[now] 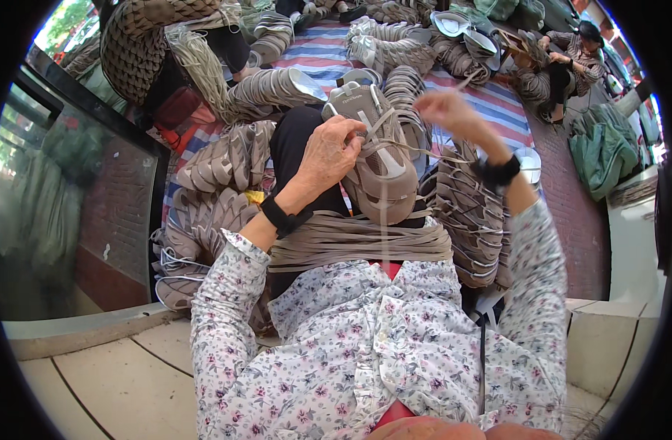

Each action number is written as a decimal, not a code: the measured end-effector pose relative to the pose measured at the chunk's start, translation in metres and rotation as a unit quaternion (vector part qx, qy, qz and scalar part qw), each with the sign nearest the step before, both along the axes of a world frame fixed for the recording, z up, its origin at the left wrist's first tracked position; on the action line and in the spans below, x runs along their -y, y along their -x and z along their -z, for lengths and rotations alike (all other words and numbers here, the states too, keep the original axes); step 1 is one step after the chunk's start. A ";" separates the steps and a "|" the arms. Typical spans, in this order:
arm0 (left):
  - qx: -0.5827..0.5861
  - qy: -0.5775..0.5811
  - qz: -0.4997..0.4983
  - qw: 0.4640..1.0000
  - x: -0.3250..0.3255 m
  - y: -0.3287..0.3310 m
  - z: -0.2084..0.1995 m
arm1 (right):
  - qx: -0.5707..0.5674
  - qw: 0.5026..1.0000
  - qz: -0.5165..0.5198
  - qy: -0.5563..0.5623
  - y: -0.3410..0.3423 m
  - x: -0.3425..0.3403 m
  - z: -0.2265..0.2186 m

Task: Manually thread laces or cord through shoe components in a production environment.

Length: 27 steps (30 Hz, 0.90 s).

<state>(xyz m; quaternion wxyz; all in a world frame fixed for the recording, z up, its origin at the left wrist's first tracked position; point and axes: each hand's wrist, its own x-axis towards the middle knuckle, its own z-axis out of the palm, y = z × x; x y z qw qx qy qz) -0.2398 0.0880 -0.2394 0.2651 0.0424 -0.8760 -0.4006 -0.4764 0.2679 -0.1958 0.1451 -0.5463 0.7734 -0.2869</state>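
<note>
A taupe shoe upper (pixel 382 183) lies over my dark-trousered thigh, its toe toward me. Its beige shoelace (pixel 380 130) is partly threaded, with loose strands trailing to the right. At the left edge of the lacing, my left hand (pixel 327 152) is closed, thumb and fingertips pinched on the shoelace. My right hand (pixel 457 115) is raised to the right of the shoe, apart from it. Motion smears its fingers, so whether it grips a strand is unclear. Across my lap lies a thick bundle of flat taupe laces (pixel 358 242).
Nested stacks of similar uppers (pixel 229 158) stand at my left, with more uppers (pixel 464 220) at my right. A striped sheet (pixel 314 51) covers the ground ahead. Other people (pixel 571 62) sit beyond, among further stacks. Green sacks (pixel 604 150) lie far right; a glass panel (pixel 72 213) stands left.
</note>
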 end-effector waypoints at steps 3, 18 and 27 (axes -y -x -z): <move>-0.007 0.050 -0.013 0.999 -0.001 0.005 0.001 | 0.243 0.969 0.015 0.047 -0.042 -0.017 0.062; -0.031 0.137 -0.056 0.988 -0.060 0.009 -0.012 | -0.123 0.930 0.340 0.071 0.071 -0.272 0.064; 0.039 0.190 -0.134 0.972 -0.065 0.017 -0.015 | 0.435 0.672 0.445 0.401 0.101 -0.478 0.084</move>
